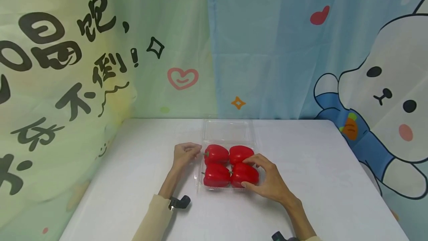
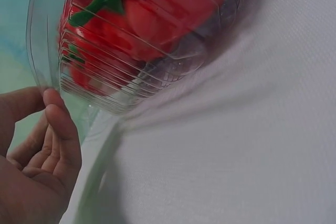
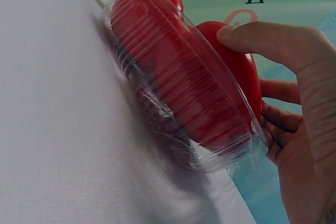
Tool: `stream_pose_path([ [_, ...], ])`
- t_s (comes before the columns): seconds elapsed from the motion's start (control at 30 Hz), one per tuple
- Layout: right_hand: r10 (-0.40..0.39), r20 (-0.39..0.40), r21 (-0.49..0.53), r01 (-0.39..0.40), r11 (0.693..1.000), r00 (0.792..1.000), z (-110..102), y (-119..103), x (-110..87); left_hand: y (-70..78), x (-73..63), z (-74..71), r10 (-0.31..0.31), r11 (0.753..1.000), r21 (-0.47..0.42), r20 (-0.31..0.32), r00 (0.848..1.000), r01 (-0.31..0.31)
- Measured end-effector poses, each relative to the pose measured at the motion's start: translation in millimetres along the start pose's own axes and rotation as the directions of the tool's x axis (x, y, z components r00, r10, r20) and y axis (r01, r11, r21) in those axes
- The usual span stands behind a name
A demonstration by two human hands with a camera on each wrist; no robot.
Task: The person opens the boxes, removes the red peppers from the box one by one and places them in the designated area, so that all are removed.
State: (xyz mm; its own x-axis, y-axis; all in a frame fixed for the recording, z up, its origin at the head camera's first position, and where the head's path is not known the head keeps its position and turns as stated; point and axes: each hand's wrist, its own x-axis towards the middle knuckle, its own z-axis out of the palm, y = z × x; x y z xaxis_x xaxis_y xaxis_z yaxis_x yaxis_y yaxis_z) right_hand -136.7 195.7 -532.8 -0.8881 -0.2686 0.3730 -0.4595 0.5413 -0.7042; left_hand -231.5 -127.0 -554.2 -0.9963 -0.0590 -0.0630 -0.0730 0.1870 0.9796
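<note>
Around a red pepper [image 1: 245, 174], the right fingers [image 1: 264, 161] curl widely.

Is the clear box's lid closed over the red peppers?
No, the lid is open, beyond the four uncovered red peppers.

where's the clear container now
In the head view, the clear container sits on the white table, holding four red peppers, between the left hand and right hand.

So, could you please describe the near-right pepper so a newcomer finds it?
On the white table sits an open clear box with four red peppers. Take its near-right pepper, the only one held by the right hand.
</note>
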Motion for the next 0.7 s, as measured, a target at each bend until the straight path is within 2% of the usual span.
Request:
stream_pose_path([
  [0.7, 0.012, -0.012, 0.087, -0.011, 0.996, 1.0, -1.7, 1.9, 0.6, 0.0, -0.9, 0.6, -0.009, 1.0, -0.019, -0.002, 1.0, 0.009],
])
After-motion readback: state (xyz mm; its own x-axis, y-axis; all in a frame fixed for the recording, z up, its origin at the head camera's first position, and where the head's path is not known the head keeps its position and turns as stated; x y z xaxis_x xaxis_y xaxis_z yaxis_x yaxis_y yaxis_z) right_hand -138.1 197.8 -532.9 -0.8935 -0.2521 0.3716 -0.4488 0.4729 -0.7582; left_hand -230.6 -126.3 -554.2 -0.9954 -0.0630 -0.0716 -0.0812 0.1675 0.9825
